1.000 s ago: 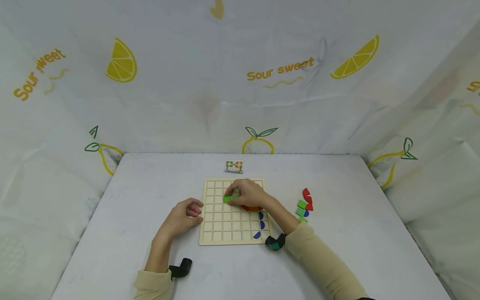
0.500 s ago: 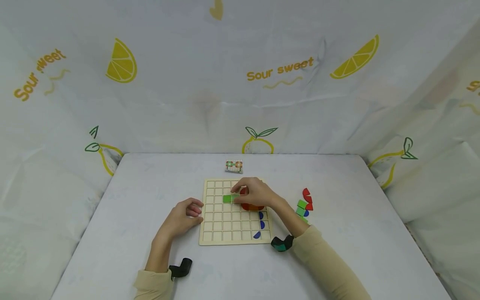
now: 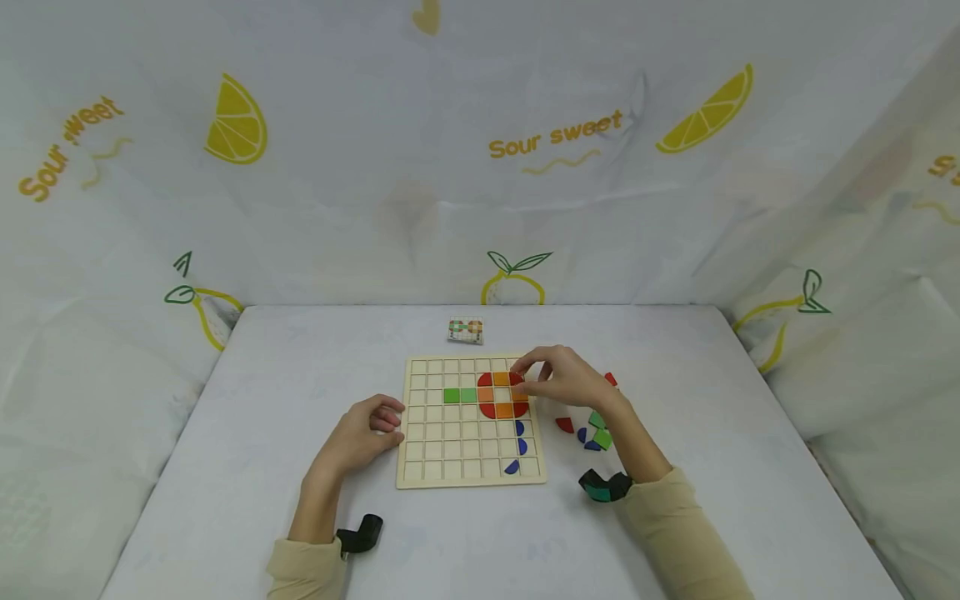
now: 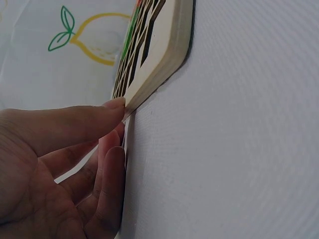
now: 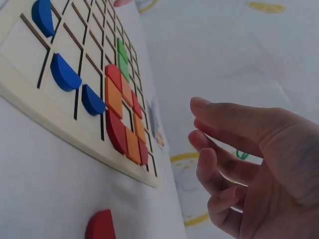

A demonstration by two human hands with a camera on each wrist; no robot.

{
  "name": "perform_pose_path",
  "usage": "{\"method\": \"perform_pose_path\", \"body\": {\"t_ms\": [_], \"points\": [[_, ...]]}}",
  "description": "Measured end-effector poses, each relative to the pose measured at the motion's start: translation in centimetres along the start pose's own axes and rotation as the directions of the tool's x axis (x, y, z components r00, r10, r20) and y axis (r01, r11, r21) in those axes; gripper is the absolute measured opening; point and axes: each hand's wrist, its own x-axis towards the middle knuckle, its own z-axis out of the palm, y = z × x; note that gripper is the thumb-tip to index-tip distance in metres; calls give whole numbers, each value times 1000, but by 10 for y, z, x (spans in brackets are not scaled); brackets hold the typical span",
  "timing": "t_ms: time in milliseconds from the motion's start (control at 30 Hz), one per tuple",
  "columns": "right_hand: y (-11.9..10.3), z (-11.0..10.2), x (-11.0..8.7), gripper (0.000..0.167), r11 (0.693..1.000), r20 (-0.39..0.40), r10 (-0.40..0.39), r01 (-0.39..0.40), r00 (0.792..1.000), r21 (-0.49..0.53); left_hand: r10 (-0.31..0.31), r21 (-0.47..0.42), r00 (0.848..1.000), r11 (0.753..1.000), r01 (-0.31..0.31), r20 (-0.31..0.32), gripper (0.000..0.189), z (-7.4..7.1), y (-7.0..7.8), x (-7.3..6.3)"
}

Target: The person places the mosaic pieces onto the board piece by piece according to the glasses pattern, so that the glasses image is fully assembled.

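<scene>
Now the gridded board (image 3: 435, 454) lies on the worktop (image 3: 300, 358), the left hand (image 3: 366, 432) touching its left edge with relaxed fingers, the right hand (image 3: 567, 380) loosely spread above its right side.

Orange lettering (image 3: 557, 136) on the white backdrop sheet (image 3: 360, 242) reads "Sour sweet" twice; at the right edge, a third print (image 3: 939, 167) is cut off.

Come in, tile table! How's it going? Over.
Left hand touching board at left edge. Right hand empty, near board's right side. Board partly filled. Right forearm partly hiding loose pieces.
</scene>
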Motion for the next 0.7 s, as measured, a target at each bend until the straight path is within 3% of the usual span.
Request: {"method": "perform_pose_path", "body": {"t_ms": [167, 333, 700], "points": [[12, -15, -16, 31, 998, -5, 65, -65, 998, 6, -2, 0, 1000, 1000, 2, 1, 37, -1, 0, 0], [29, -23, -27, 29, 994, 45, 112, -113, 993, 14, 1, 3, 1000, 1000, -1, -4, 38, -1, 1, 1], [56, -24, -48, 28, 983, 150, 166, -176, 975, 59, -2, 12, 1000, 1000, 2, -3, 38, 0, 1, 0]]}}
